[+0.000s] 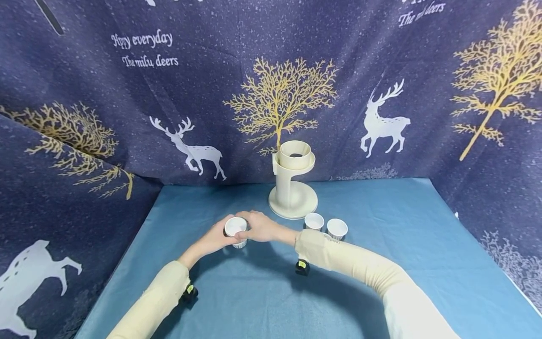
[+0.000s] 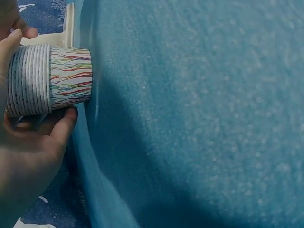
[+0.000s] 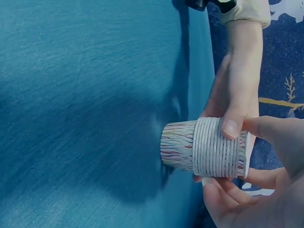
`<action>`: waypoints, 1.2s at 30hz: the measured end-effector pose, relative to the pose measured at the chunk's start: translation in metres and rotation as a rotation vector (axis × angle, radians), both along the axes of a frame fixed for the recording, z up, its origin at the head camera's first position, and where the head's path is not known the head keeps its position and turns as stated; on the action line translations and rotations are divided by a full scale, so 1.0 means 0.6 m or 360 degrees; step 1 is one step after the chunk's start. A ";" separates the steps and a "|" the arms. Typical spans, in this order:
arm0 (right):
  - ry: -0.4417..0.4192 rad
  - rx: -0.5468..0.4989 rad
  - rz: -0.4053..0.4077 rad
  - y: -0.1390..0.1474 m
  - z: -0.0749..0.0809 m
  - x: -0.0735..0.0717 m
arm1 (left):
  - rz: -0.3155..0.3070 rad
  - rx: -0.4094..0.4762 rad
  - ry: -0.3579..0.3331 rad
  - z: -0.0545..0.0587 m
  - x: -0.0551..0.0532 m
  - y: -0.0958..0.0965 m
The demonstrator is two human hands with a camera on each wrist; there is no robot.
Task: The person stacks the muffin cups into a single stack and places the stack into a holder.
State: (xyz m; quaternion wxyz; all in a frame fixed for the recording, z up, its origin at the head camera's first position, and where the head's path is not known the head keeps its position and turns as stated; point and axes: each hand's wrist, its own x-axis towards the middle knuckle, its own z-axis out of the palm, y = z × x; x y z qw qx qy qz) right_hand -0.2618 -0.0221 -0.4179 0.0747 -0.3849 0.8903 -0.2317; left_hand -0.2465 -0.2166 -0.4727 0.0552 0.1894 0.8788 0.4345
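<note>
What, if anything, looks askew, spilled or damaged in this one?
One small oddity: in the stack of cups held by the left hand and right hand, the top cup sits raised, a patterned strip showing below its rim, while the other rims lie close together. No spill or damage shows.

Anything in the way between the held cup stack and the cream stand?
Only the right hand, which grips the cup stack together with the left hand, lies on the side toward the cream stand. Past it, nothing visible blocks the line in the head view; the other cups sit to the right, off that line.
</note>
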 end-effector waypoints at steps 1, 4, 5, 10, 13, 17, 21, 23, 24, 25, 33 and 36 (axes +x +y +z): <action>0.0006 0.0002 0.0002 0.000 -0.001 0.000 | 0.0000 -0.0004 0.0001 0.001 0.000 0.000; 0.0027 0.0026 0.0004 -0.001 -0.003 0.001 | 0.0005 -0.0026 0.0006 0.004 0.000 0.001; 0.0041 0.0041 0.0003 -0.002 -0.003 0.001 | 0.0010 -0.0037 0.0010 0.005 0.000 0.001; 0.0050 0.0095 -0.0029 -0.006 -0.005 0.003 | 0.0025 -0.0067 0.0042 0.011 0.002 0.003; 0.0033 0.0126 -0.0051 -0.007 -0.004 0.004 | 0.0028 -0.0089 0.0061 0.009 -0.001 0.002; -0.0001 0.0115 -0.0028 -0.005 -0.003 0.003 | 0.0031 -0.0102 0.0072 0.001 -0.008 -0.002; -0.0075 0.0073 -0.0038 -0.001 -0.007 -0.001 | 0.0033 -0.0087 0.0050 0.001 -0.006 0.000; -0.0121 0.0059 -0.0075 0.003 -0.009 -0.002 | 0.0039 -0.0084 0.0026 0.002 -0.005 0.001; -0.0143 0.0052 -0.0094 0.005 -0.009 -0.002 | 0.0044 -0.0082 0.0014 0.002 -0.004 0.002; -0.0168 0.0045 -0.0115 0.007 -0.009 -0.003 | 0.0047 -0.0084 0.0008 0.002 -0.004 0.002; -0.0259 -0.0120 -0.0200 0.027 -0.004 0.001 | 0.0045 -0.0073 0.0015 0.003 -0.005 0.004; -0.0333 -0.0203 -0.0202 0.037 -0.002 0.004 | 0.0049 -0.0080 0.0015 0.002 -0.005 0.004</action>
